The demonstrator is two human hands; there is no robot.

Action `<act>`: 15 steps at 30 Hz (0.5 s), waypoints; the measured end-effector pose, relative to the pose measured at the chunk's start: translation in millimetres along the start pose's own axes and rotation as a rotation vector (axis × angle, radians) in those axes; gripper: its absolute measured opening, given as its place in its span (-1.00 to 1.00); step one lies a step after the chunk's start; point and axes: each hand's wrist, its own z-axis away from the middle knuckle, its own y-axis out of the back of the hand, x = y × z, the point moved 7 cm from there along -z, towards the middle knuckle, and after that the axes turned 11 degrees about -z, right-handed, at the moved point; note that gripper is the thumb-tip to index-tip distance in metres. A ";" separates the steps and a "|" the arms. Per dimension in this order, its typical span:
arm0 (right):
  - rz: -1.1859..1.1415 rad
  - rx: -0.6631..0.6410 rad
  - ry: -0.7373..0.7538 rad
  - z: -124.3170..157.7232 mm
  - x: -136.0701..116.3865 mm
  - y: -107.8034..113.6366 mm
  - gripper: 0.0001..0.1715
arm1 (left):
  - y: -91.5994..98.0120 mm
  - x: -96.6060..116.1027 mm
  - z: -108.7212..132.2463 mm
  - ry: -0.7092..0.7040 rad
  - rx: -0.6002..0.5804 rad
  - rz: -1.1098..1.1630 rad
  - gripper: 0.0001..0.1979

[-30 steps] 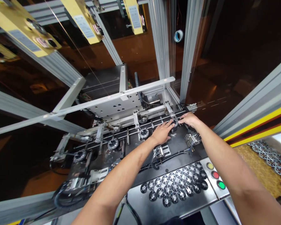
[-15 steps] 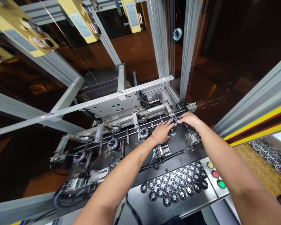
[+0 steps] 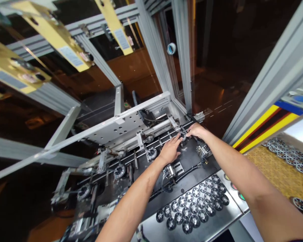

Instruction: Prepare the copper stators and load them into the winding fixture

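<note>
A small dark round slotted part sits in the rightmost station of the machine, between my hands. My left hand reaches to it from the left, palm down, fingers stretched and fingertips at its near-left edge. My right hand is on its right side, fingers bent and thumb close to the forefinger; whatever is pinched there is too small to make out. Above the part a metal arm comes down from the back. Similar round parts sit in the stations to the left, one nearest my left hand.
Rows of loose round parts lie on the steel ledge in front. Beside my right forearm are push buttons, partly covered. Yellow units hang upper left. Silver rings lie on a yellow surface at right. A metal bar crosses behind.
The view has turned and shifted, showing more of the right side. Both hands stay at the same round part; the right hand's fingers look slightly more bent.
</note>
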 end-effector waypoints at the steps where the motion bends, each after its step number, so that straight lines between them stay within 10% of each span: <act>1: -0.020 0.026 0.015 -0.1 -0.8 2.0 -0.66 | 0.7 0.7 0.4 -0.007 -0.004 -0.008 -0.17; 9: -0.080 0.251 0.255 24.5 -30.5 41.8 -0.69 | 1.9 4.3 -0.2 0.015 -0.037 0.012 -0.13; 15: -0.105 0.403 0.661 169.7 -3.2 63.1 -0.80 | 46.3 -1.9 19.3 0.038 0.031 0.146 -0.19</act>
